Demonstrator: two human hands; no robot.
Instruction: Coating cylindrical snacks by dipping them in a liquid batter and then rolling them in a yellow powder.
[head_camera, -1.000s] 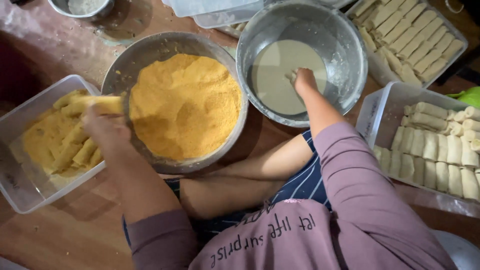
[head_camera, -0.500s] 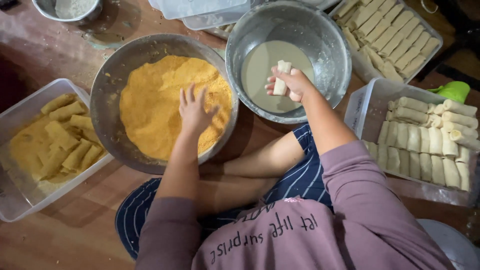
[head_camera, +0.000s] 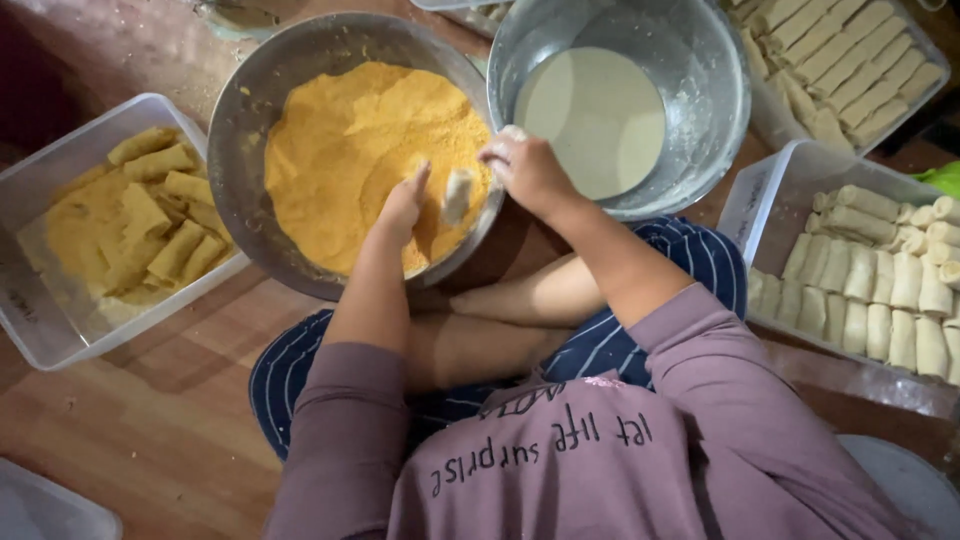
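My left hand (head_camera: 403, 205) rests open, fingers spread, on the orange breadcrumbs (head_camera: 350, 150) in the wide metal bowl (head_camera: 250, 110). A pale wet roll (head_camera: 458, 194) sits just to its right, over the crumbs near the bowl's right rim. My right hand (head_camera: 528, 170) hangs above that roll with fingers curled; I cannot tell whether it grips it. The batter bowl (head_camera: 710, 90) stands to the right. A tub of crumbed rolls (head_camera: 40, 180) sits far left, and two trays of plain rolls (head_camera: 880, 280) lie right.
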